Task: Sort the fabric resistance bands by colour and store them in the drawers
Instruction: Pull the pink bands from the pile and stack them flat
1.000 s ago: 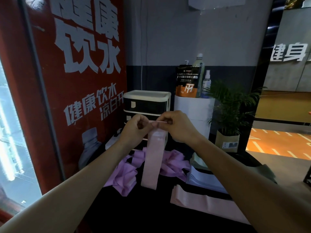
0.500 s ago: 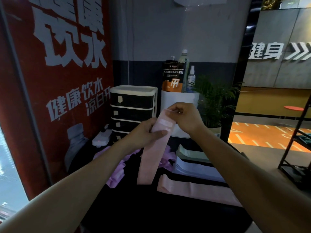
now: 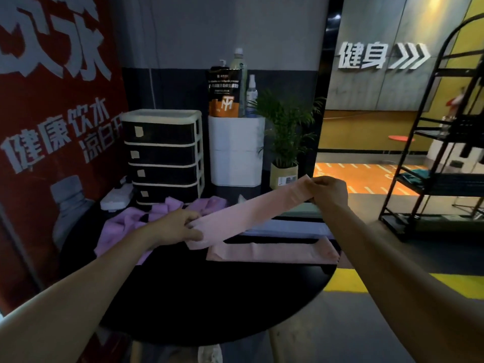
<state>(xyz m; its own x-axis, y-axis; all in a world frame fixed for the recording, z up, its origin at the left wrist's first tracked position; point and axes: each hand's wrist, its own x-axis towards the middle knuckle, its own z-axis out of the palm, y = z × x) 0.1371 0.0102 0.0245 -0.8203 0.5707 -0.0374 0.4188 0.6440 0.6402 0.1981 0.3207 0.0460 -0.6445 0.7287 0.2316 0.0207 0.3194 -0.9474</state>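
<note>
A pink fabric band [image 3: 251, 211] is stretched out slantwise above the black round table [image 3: 214, 297]. My left hand [image 3: 176, 227] pinches its lower left end and my right hand [image 3: 330, 192] pinches its upper right end. A second pink band [image 3: 272, 252] lies flat on the table below it. Beyond that lie a lavender band [image 3: 285, 228] and a pale green band [image 3: 301, 207], partly hidden. A heap of purple bands [image 3: 136, 218] sits at the left. The black-and-cream drawer unit [image 3: 163, 158] stands at the table's back, all drawers closed.
A white power strip [image 3: 116, 197] lies left of the drawers. A white bin [image 3: 237, 150] carrying bottles and a pouch, and a potted plant [image 3: 284, 142], stand behind the table. A red poster wall is on the left, a black metal rack [image 3: 434, 153] on the right.
The pink band hung down from both hands held together; now my hands have spread apart, the left sliding down to its other end, and the band is pulled out long and lowered toward the table.
</note>
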